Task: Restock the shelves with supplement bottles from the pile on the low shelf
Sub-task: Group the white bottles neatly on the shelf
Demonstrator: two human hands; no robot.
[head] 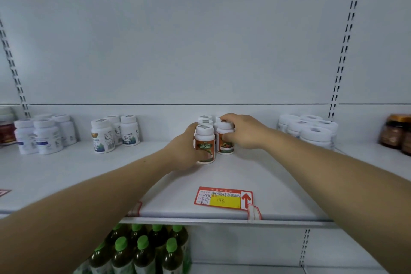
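both hands are setting orange-labelled supplement bottles into a small cluster toward the back middle of the white shelf. the left hand is wrapped round the front-left bottle, thumb across the lower label, with the base on or just above the shelf; the right hand comes down over the cap of the front-right bottle, fingers curled over its top. the two bottles stand upright, just beside each other, and more white caps show right behind them. to finish this well, i'd judge the left bottle wants sliding back until it lines up with its neighbour, label facing the front edge, and each hand should let go only once its bottle sits flat, lifting straight up so a sleeve or wrist doesn't tip the row behind. going along the shelf from the left edge: a group of white bottles with blue labels, then three white bottles with green-and-blue labels, well apart from the working cluster; past the right hand a stack of white tubs, and dark brown jars at the right edge. a red-and-yellow price tag lies near the front edge, clear of the bottles. below, green-capped drink bottles sit on the lower shelf. nothing blocks the spot; only the tight neighbours need care.
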